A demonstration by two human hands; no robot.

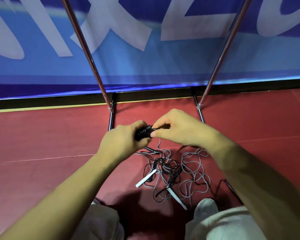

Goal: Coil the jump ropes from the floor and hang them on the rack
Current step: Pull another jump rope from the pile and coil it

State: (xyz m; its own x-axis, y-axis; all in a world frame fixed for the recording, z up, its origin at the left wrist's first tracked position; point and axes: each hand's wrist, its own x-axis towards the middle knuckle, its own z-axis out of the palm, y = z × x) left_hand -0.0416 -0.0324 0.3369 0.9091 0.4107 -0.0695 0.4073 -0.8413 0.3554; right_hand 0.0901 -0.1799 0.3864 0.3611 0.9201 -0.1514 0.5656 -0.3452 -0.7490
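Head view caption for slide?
Left hand holds a black handle, right hand pinches its cord, above tangled jump ropes.

Setting: a sports hall or gym court.
Ground: red matte sports floor (42, 135) with thin seam lines, spreading beneath the fingers (164, 121).
Boundary: blue banner (145, 66) with large white lettering, standing beyond the fingers along the court edge.
Equipment: metal rack (87, 49) before the banner; jump ropes (171, 170) heaped below the fingers.

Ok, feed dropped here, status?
Left hand grips ribbed black jump-rope handle. Right hand pinches its black end. Grey and black ropes tangled on red floor.
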